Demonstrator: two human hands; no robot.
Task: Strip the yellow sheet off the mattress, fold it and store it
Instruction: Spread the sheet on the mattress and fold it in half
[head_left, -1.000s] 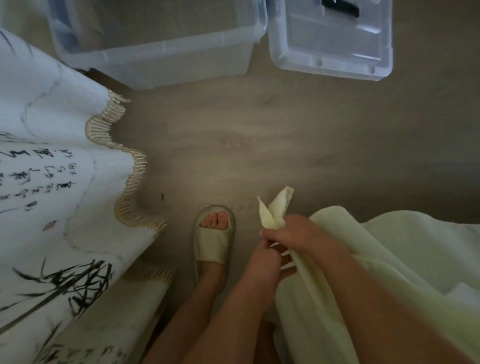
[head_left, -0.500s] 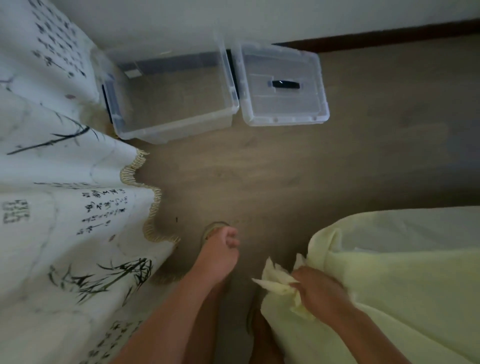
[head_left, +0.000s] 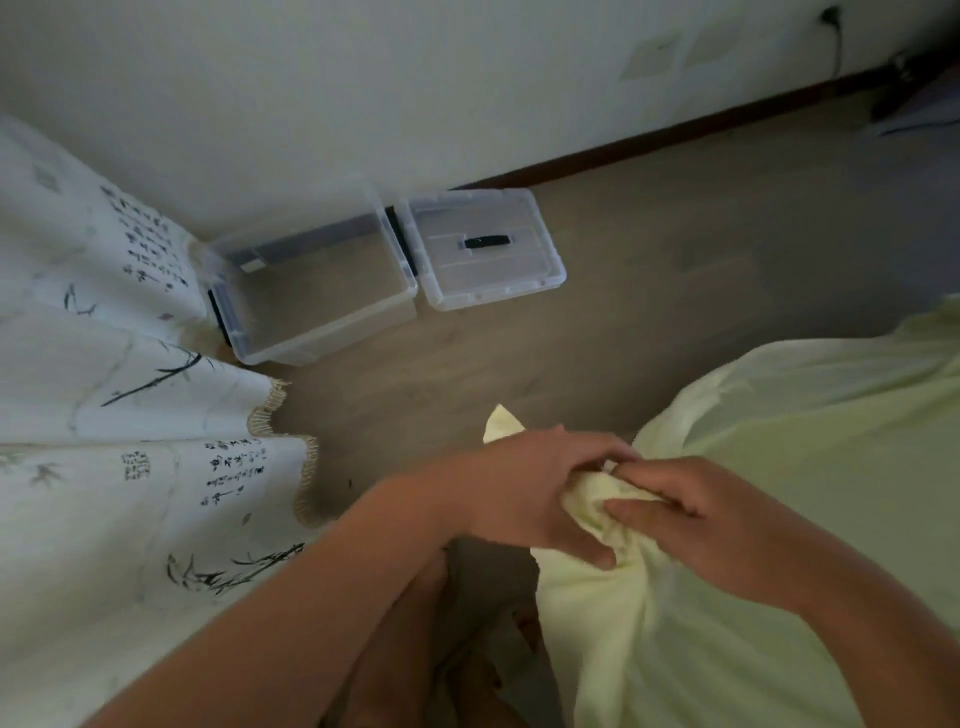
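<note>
1. Yellow sheet (head_left: 779, 467): lower right of the view, a loose bunched mass running from the hands out to the right edge. It's draped over something bulky there. Probably the mattress, but no mattress surface shows.
2. Left hand (head_left: 535, 488): grip closed on a gathered wad of the sheet, fingers curled over the top and thumb underneath.
3. Right hand (head_left: 711, 525): grip pinches the same wad from the other side, fingers dug into the fabric. The two hands' fingertips meet or nearly meet over it.
4. Orientation: a small corner tip pokes out past the left knuckles, pointing up-left toward the bin. The bulk trails the opposite way, so my read of the long axis is hands to right edge, gathered end toward the open floor (head_left: 649, 312). It's too crumpled to call a true edge line.
5. Progress, my judgement: this corner is off and in hand, and the rest looks spread rather than pulled free. No fold made yet and nothing stored. Left to do: finish stripping, fold, put in the bin.
6. Clear storage bin (head_left: 244, 338): open, on the floor against the wall, looks empty, well apart from the sheet. Its lid (head_left: 545, 280) lies flat just beside it on the right.
7. White ink-printed cloth (head_left: 130, 467) with a fringed edge hangs on the left, beside the bin.
</note>
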